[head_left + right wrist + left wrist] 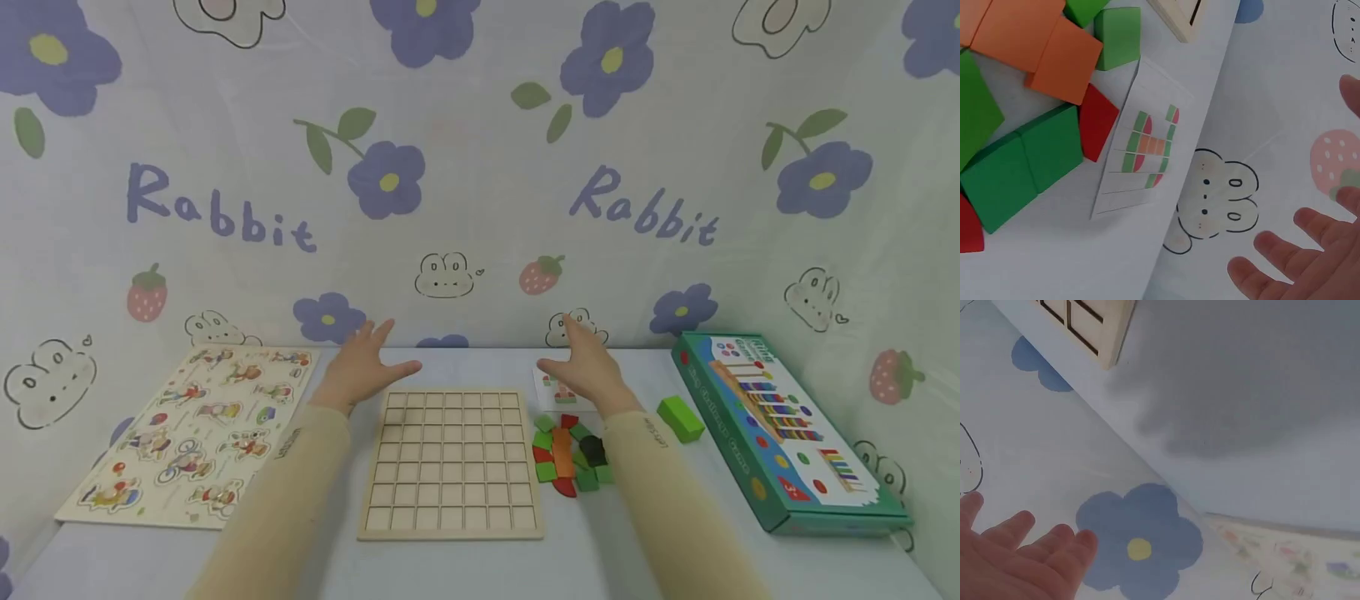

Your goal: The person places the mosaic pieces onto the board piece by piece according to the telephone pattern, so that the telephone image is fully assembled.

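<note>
Raised above the table's far part, my left hand (362,367) has spread fingers and holds nothing; it is nearest the top left corner of a wooden grid board (452,462). My right hand (588,367) is also raised with spread fingers, over a printed pattern card (555,392). Beside the board's right edge lie loose orange blocks (562,452), green blocks (587,479) and red blocks (564,487), with a dark round piece (592,451) among them. In the right wrist view the card (1141,147) shows a grid pattern in green, red and orange.
At the left lies a wooden picture puzzle board (198,425). To the right are a bright green block (680,418) and a flat green game box (787,433). A patterned cloth (480,167) hangs upright behind the white table (450,571).
</note>
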